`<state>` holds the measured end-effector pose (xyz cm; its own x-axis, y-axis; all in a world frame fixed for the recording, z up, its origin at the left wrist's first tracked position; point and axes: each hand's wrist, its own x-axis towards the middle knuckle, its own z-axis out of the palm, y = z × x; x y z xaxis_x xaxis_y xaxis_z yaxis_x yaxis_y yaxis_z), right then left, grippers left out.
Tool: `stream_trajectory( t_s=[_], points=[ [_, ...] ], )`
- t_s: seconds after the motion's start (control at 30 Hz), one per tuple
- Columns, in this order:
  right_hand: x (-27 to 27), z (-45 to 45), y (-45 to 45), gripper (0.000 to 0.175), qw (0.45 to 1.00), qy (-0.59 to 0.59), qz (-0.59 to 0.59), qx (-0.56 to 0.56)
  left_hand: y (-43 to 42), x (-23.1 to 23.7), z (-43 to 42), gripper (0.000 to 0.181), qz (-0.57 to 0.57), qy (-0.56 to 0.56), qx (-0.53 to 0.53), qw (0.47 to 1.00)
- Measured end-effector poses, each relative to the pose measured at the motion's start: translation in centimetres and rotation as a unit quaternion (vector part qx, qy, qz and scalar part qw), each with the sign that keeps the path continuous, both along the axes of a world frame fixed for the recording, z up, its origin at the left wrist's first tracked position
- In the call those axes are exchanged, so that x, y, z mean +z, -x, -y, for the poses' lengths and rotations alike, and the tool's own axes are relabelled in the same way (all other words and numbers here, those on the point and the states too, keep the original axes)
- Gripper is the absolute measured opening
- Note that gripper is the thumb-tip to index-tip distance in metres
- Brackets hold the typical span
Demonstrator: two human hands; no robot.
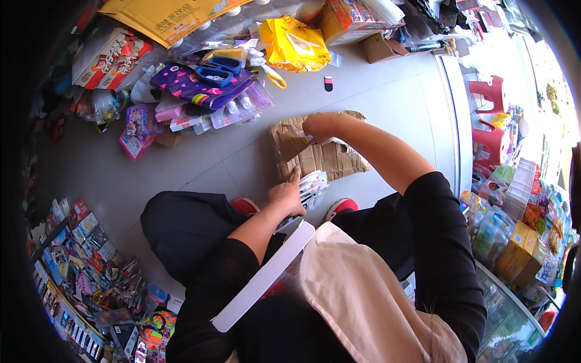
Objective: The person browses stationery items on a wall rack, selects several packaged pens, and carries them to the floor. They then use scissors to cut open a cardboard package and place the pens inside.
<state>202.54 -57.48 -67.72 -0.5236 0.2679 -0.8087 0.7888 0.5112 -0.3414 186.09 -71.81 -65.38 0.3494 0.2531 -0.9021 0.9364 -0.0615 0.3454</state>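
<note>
A creased brown cardboard box (336,161) lies on the grey tiled floor in front of me, its top torn or cut in places. Over its upper part is my right hand (321,128), fingers curled down at the cardboard; whether something is in its grip is hidden. My left hand (287,197) has its index finger extended against the box's near edge. Several small packets in clear plastic (313,185) are beside that hand, partly under it; whether it holds them I cannot tell. A white flat carton piece (265,277) rests across my lap.
Blue-handled scissors (218,71) lie on a purple patterned pouch (181,86) among packaged goods at the upper left. A yellow plastic bag (295,45) and a small black-and-pink object (328,84) are beyond the box. Red stools (492,140) stand at right; shelves of small goods fill the lower left.
</note>
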Motion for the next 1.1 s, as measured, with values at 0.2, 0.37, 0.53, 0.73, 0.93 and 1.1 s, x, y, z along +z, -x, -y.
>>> stream_trajectory(
  t_s=[0.2, 0.37, 0.53, 0.73, 0.93, 1.1],
  points=[
    [-1.1, 0.2, -0.3, 0.034, 0.999, 0.010, 0.016, -0.033, -0.1, 0.6, -0.2, 0.130, -0.003, 0.000, 0.000, 1.000],
    [-1.1, -0.5, -0.3, 0.036, 0.999, 0.007, 0.013, -0.049, -0.2, 1.2, -0.3, 0.127, 0.011, 0.003, 0.013, 1.000],
    [-0.3, 1.5, -0.8, 0.030, 0.997, -0.060, 0.042, -0.028, -0.4, 1.3, -0.3, 0.123, 0.021, -0.008, 0.004, 1.000],
    [0.8, 8.7, -3.4, 0.071, 0.921, -0.333, -0.089, -0.181, -0.5, 0.9, -0.7, 0.123, 0.035, -0.019, 0.019, 0.999],
    [1.5, 11.5, -6.8, 0.118, 0.896, -0.303, 0.139, -0.295, -0.9, 0.5, -0.7, 0.122, 0.048, -0.009, 0.026, 0.998],
    [3.6, 8.8, -5.6, 0.097, 0.915, -0.275, 0.065, -0.288, -1.2, 0.2, -0.6, 0.119, 0.048, -0.014, 0.026, 0.998]
  ],
)
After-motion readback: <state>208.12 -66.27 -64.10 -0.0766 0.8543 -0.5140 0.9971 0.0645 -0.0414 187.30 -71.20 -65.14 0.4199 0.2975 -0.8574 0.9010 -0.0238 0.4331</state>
